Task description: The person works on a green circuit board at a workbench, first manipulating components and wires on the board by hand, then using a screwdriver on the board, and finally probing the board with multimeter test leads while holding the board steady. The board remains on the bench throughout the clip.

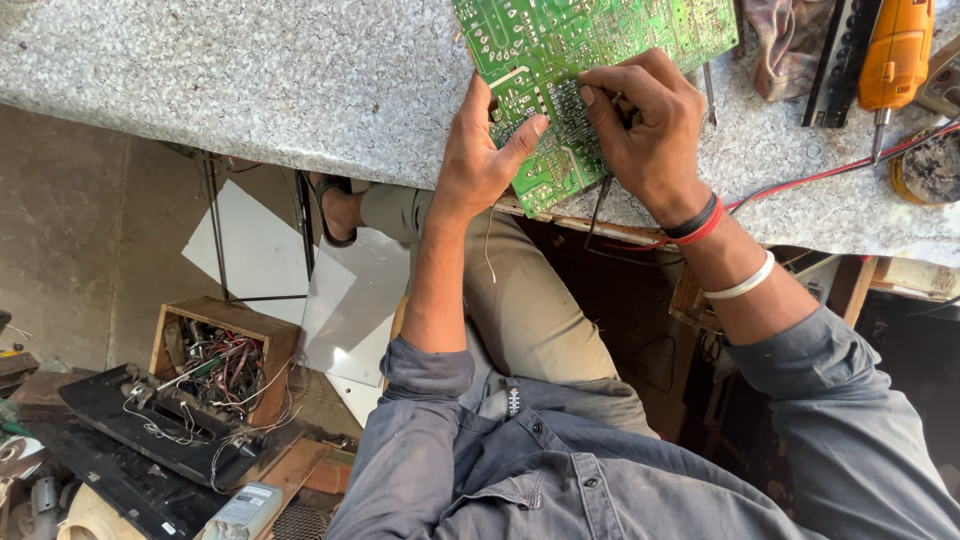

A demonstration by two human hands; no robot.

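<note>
Head view: both hands hold the green circuit board (560, 60), its long axis slanting up-right.

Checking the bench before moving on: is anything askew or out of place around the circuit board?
The green circuit board lies tilted, one corner overhanging the stone tabletop edge. The left hand steadies that corner; the right hand presses on it.

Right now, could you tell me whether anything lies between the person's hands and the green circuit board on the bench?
Nothing visible does. The left hand grips the green circuit board at its near edge, thumb on top. The right hand rests on the board's face, fingertips pinched as if on something small. The orange tool lies off to the right.
</note>
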